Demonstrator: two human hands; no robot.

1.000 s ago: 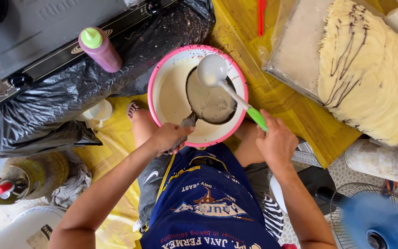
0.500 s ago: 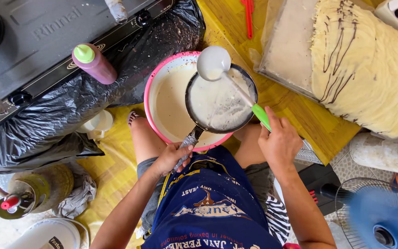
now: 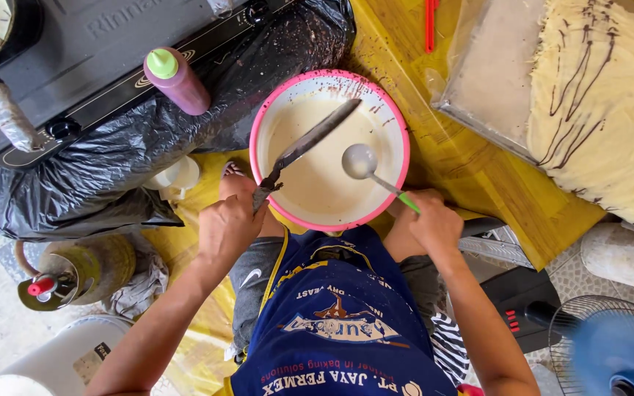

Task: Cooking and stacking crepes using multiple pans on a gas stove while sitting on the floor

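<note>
Since earlier frame, small pan [image 3: 310, 143] tipped from flat to edge-on over pink-rimmed bowl [image 3: 258, 132]; we judged step as draining excess batter back. Left hand [image 3: 227, 227] closed round pan handle at bowl's near rim. Right hand [image 3: 434, 220] gripped green-handled ladle [image 3: 361, 161], cup over batter. Next move, we judged, called for levelling pan without drips. Beyond: pink squeeze bottle [image 3: 177, 81], stove [image 3: 75, 66].
</note>
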